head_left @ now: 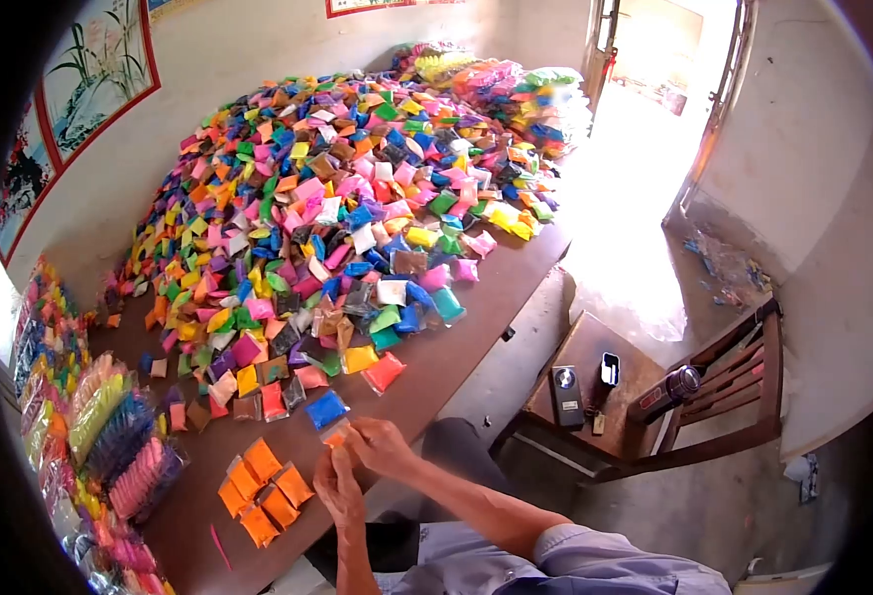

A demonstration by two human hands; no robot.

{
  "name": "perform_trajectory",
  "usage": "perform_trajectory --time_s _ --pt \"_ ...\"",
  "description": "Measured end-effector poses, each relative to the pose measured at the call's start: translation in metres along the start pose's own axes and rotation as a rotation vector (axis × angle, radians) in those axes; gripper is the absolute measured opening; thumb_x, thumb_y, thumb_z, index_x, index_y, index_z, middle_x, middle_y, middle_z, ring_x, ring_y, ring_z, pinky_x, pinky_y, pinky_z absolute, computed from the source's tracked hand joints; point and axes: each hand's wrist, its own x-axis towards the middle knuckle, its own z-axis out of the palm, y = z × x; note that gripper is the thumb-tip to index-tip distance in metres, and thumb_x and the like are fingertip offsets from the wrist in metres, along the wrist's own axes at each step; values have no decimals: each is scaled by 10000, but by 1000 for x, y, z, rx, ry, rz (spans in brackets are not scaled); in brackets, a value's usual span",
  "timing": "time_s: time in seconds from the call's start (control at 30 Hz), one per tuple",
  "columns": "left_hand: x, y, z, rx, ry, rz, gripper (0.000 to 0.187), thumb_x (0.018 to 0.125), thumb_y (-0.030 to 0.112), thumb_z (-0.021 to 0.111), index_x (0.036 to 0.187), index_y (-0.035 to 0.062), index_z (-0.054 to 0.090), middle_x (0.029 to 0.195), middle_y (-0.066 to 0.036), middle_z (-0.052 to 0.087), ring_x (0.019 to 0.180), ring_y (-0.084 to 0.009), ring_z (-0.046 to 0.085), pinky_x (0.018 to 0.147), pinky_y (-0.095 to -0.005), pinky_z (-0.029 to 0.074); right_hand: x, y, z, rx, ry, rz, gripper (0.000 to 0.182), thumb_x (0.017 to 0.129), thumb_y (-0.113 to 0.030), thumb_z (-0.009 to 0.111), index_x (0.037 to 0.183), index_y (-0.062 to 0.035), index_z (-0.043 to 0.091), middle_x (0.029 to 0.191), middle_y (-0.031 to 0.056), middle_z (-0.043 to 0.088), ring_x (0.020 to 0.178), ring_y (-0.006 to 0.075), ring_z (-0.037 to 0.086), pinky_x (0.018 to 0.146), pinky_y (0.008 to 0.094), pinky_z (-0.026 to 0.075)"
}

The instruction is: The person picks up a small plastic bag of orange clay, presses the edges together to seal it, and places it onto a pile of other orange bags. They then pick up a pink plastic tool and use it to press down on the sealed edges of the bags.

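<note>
My left hand point(339, 486) and my right hand point(382, 449) meet at the table's near edge. Pinched between their fingers is a small clear packet point(334, 433) with something orange in it; the fingers partly cover it. Just beyond lies a blue packet point(327, 410). Several filled orange packets point(280, 506) lie grouped on the brown table point(183, 540), left of my left hand. Close to them is a thin pink strip point(220, 546), perhaps a small tool. A red packet point(384, 372) rests a little farther back.
A large heap of colourful packets point(307, 218) covers most of the table. Bundled packets point(109, 436) line the left side, and bigger bags point(545, 104) sit at the back. On my right, a wooden chair point(595, 347) holds a dark device point(567, 397) and a flask point(666, 393).
</note>
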Motion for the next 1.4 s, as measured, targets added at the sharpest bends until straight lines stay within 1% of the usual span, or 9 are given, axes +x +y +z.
perform_trajectory --time_s 0.23,0.37,0.57,0.73,0.93,1.17,1.2,1.33,1.4 --pt "4 -3 -2 12 73 -50 338 1055 380 598 1006 55 678 867 -60 667 811 -103 622 700 -246 516 -1 -2 1 2 17 -113 269 1014 -213 606 899 21 672 809 196 645 705 367 642 628 425 503" --pt "1 -10 -6 24 84 -94 330 1054 379 607 1013 61 686 875 -54 672 809 -85 614 690 -240 511 -1 -13 -3 -21 -51 -67 284 1016 -228 607 897 22 672 809 200 641 709 370 637 631 425 500" --pt "-1 2 0 22 105 -68 344 1036 383 633 1021 42 678 881 -58 659 822 -112 603 730 -265 521 -2 -3 0 21 -15 -58 245 1004 -189 625 892 26 663 806 203 623 708 367 630 632 423 492" --pt "2 -17 -7 -46 117 -138 355 1027 384 644 1013 31 670 915 -64 653 887 -120 598 760 -284 521 -3 1 2 -67 7 -179 243 991 -175 635 861 29 649 785 184 603 681 340 619 610 406 476" --pt "0 -2 -3 35 152 -169 317 1032 334 639 985 21 657 876 -68 640 841 -132 589 734 -288 511 -1 -14 -5 -34 -76 -65 243 1000 -200 628 866 -9 698 797 161 658 684 284 652 590 392 519" --pt "3 0 -1 36 159 -82 332 1032 319 631 1004 -10 664 876 -89 659 806 -172 600 718 -326 523 0 -6 -3 -12 17 -131 216 992 -153 640 858 16 638 780 171 600 682 344 609 617 403 494" --pt "3 -2 -2 57 84 -82 333 1033 313 625 1017 -17 666 877 -100 672 796 -179 612 719 -334 525 1 -7 -4 -6 11 -127 216 992 -153 640 858 16 638 780 171 600 682 344 609 617 403 494" --pt "3 0 0 152 5 -54 319 1039 281 602 1042 -31 668 855 -134 698 769 -206 649 708 -348 528 -1 -4 -3 39 4 -73 242 1021 -192 613 898 12 658 807 165 608 720 334 617 658 397 498" --pt "2 -1 0 143 11 -43 308 1046 270 596 1054 -29 671 849 -150 706 762 -217 666 687 -352 525 0 -9 -3 26 -6 -113 257 1049 -205 572 984 6 704 809 130 604 709 272 620 645 351 491"
